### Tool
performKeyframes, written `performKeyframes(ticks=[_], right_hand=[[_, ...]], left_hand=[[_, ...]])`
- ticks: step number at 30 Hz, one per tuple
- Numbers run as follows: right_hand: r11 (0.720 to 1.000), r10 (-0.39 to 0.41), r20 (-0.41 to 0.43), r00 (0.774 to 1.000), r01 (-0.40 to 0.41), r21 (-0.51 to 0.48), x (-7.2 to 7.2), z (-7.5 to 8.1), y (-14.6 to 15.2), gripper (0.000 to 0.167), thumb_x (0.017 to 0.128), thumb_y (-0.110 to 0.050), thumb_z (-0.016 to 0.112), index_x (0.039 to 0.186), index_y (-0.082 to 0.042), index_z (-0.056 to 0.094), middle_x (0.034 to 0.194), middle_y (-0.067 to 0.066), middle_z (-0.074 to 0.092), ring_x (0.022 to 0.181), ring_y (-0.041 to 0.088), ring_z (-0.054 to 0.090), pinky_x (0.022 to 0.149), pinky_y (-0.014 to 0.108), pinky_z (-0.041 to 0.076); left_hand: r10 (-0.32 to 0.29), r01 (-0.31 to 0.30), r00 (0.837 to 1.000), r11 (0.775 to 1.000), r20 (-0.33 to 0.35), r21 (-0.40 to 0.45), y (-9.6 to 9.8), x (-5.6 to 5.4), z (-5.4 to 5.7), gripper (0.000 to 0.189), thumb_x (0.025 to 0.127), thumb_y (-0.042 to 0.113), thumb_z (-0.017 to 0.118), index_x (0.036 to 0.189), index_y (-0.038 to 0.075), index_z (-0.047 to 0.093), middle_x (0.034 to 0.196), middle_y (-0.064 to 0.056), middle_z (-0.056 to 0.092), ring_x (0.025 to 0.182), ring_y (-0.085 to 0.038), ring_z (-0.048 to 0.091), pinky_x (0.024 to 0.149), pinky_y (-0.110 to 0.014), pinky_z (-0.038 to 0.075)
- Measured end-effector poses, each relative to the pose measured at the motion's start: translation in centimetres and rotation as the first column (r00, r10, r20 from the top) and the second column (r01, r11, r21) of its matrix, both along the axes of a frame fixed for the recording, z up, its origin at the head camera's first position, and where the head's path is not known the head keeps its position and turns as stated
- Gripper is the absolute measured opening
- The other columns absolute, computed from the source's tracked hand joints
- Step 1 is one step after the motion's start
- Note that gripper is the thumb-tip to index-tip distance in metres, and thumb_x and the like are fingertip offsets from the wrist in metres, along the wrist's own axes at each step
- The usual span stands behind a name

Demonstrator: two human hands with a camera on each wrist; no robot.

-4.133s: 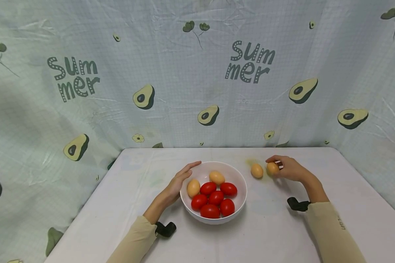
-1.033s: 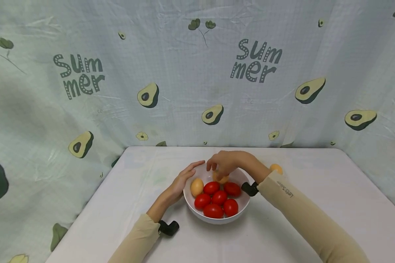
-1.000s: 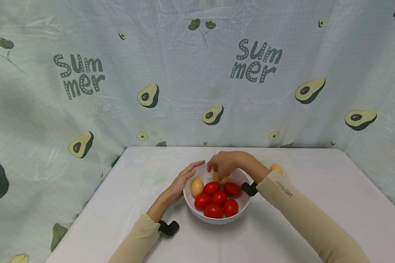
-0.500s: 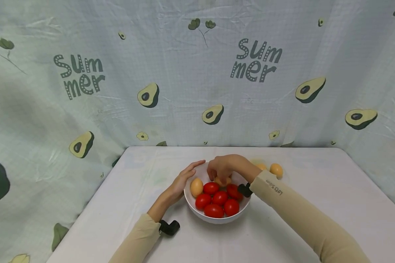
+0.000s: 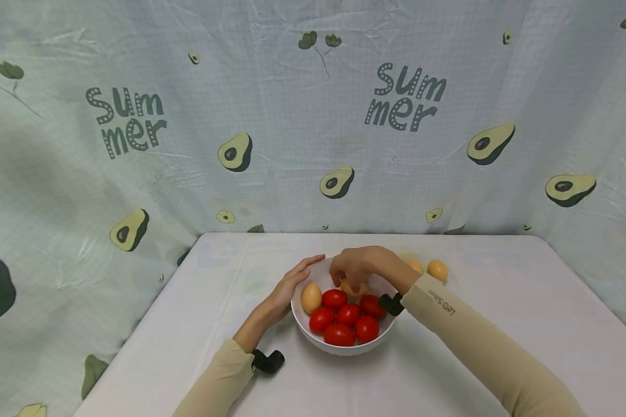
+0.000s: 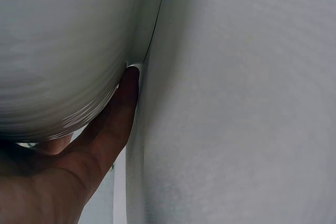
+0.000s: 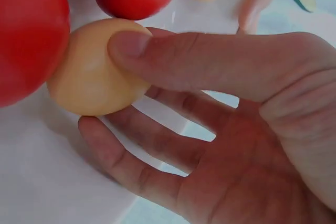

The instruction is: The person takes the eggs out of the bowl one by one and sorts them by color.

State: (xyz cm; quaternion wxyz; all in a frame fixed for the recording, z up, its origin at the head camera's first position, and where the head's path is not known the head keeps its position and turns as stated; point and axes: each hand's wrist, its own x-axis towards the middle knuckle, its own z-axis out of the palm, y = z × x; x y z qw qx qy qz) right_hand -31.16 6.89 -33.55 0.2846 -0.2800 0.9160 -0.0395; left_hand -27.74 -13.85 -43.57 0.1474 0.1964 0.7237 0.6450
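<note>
A white bowl (image 5: pixel 344 350) stands mid-table with several glossy red egg-shaped pieces (image 5: pixel 339 334) and two tan eggs inside. My left hand (image 5: pixel 277 296) rests along the bowl's left outer side, fingers extended; in the left wrist view its fingertips (image 6: pixel 131 80) lie against the curved wall, low by the table. Reaching into the back of the bowl, my right hand (image 5: pixel 356 266) pinches a tan egg (image 7: pixel 84 77) between thumb and fingers, right beside a red piece (image 7: pixel 29 40). The other tan egg (image 5: pixel 311 298) lies at the bowl's left wall.
Two more tan eggs, one (image 5: pixel 437 270) in full view and one (image 5: pixel 415 265) partly behind the right forearm, lie on the white table (image 5: pixel 480 324) at the back right. A cloth (image 5: pixel 271 104) printed with avocados hangs behind the table.
My right hand has come from the tan eggs on the table to the bowl, leaving both there, and has lowered onto a tan egg inside. The left hand stays at the bowl.
</note>
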Motion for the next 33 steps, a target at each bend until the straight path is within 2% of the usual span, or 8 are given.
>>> performKeyframes(ticks=[9,16,19,27,33], right_hand=[[0.987,0.025,0.051,0.998,-0.017,-0.157,-0.2,0.3,1.6,0.033,0.086,0.000,0.073,0.114,-0.018,0.074,0.110,0.001,0.065,0.095,0.022,0.062,0.078,0.033,0.063],[0.973,0.064,-0.019,0.998,-0.066,-0.219,0.7,1.2,2.6,0.035,0.089,-0.005,0.071,0.121,-0.018,0.073,0.112,0.001,0.067,0.102,0.021,0.059,0.081,0.032,0.060],[0.964,0.079,-0.057,0.995,-0.091,-0.248,1.1,1.6,3.3,0.036,0.089,-0.006,0.069,0.124,-0.017,0.071,0.111,0.000,0.068,0.102,0.019,0.059,0.082,0.031,0.058],[0.926,0.101,-0.116,0.988,-0.136,-0.352,2.0,2.6,5.6,0.035,0.092,-0.007,0.065,0.124,-0.020,0.070,0.121,-0.002,0.070,0.110,0.021,0.065,0.094,0.035,0.060],[0.882,0.051,-0.137,0.989,-0.109,-0.459,2.7,3.1,7.9,0.035,0.093,-0.008,0.065,0.124,-0.023,0.071,0.123,-0.003,0.070,0.113,0.021,0.062,0.093,0.036,0.060]], left_hand=[[0.014,-0.014,1.000,1.000,-0.003,-0.021,0.0,-0.1,0.1,0.053,0.110,0.023,0.024,0.162,0.015,0.033,0.171,-0.007,0.027,0.157,-0.031,0.027,0.131,-0.054,0.017],[-0.009,0.009,1.000,1.000,-0.008,-0.006,0.0,0.0,0.1,0.053,0.111,0.023,0.023,0.163,0.012,0.031,0.172,-0.012,0.024,0.156,-0.036,0.028,0.129,-0.054,0.023],[-0.003,0.003,1.000,1.000,-0.001,-0.009,0.1,0.0,0.1,0.053,0.111,0.024,0.023,0.162,0.014,0.032,0.171,-0.011,0.026,0.156,-0.035,0.030,0.129,-0.053,0.024],[0.005,-0.005,1.000,1.000,0.007,-0.017,0.1,-0.1,-0.1,0.053,0.111,0.025,0.023,0.163,0.015,0.032,0.171,-0.008,0.028,0.155,-0.034,0.032,0.128,-0.052,0.027],[0.017,-0.017,1.000,1.000,0.011,-0.025,0.2,-0.1,-0.2,0.053,0.110,0.025,0.024,0.162,0.018,0.034,0.169,-0.006,0.031,0.153,-0.031,0.035,0.127,-0.047,0.030]])
